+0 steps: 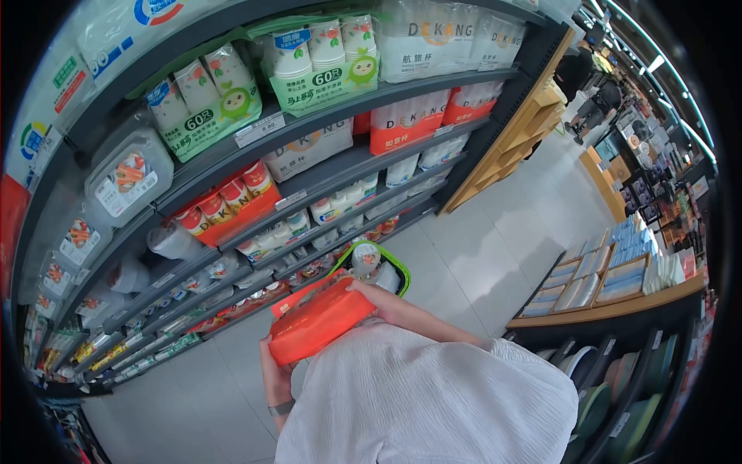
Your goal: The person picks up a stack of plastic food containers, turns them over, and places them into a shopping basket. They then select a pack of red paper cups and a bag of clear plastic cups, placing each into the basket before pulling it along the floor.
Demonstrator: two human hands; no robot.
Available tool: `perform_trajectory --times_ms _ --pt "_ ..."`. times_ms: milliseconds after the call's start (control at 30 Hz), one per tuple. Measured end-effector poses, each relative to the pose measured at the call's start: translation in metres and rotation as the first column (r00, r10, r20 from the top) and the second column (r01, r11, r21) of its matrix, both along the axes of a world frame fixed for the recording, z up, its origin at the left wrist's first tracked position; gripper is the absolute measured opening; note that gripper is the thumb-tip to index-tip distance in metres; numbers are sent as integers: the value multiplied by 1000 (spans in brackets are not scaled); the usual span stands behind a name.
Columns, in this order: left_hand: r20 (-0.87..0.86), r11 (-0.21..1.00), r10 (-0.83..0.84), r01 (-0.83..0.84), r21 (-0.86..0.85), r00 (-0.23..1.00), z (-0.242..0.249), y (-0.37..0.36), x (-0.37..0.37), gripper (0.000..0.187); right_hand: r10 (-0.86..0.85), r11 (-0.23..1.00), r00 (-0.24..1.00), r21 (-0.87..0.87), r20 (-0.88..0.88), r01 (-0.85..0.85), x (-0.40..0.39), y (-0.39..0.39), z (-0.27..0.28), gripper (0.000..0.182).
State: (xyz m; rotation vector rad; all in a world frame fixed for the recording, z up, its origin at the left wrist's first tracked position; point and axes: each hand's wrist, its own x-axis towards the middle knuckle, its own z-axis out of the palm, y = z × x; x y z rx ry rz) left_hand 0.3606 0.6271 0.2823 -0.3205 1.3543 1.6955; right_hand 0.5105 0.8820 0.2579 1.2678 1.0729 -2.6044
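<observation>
A red-orange package point(321, 319) is held in front of the white shirt, tilted, with its left end lower. My left hand point(273, 357) holds its left end, a grey band around the wrist below. On its right end lies my right hand point(365, 294), with fingers over the upper corner. Just beyond the package, a green-rimmed basket point(403, 272) stands low near the shelf, with white and clear items in it. The undersides of the package and most of my left fingers are hidden.
Shelves point(309, 106) of packed cups and clear food boxes point(130, 176) fill the left side. A wooden rack point(506, 139) stands at their end. At right is a display table point(610, 303) with dishes below. Two people point(601, 104) are far up the aisle.
</observation>
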Motion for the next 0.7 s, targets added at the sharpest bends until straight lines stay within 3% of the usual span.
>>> perform_trajectory --times_ms 67,400,600,700 --pt "-19 1000 10 -10 7 1000 0 3 0 58 -12 1000 999 0 -33 12 -1 0 8 63" --pt "-42 990 -12 6 -138 999 7 4 -3 54 -5 999 999 39 37 4 -9 2 -7 64" --pt "-52 997 18 -21 -75 998 -4 -4 -3 60 -2 1000 1000 -9 -5 2 -14 4 -1 63" --pt "-90 997 75 -72 36 993 -9 -7 -1 65 8 1000 995 20 -104 -6 -14 3 18 64"
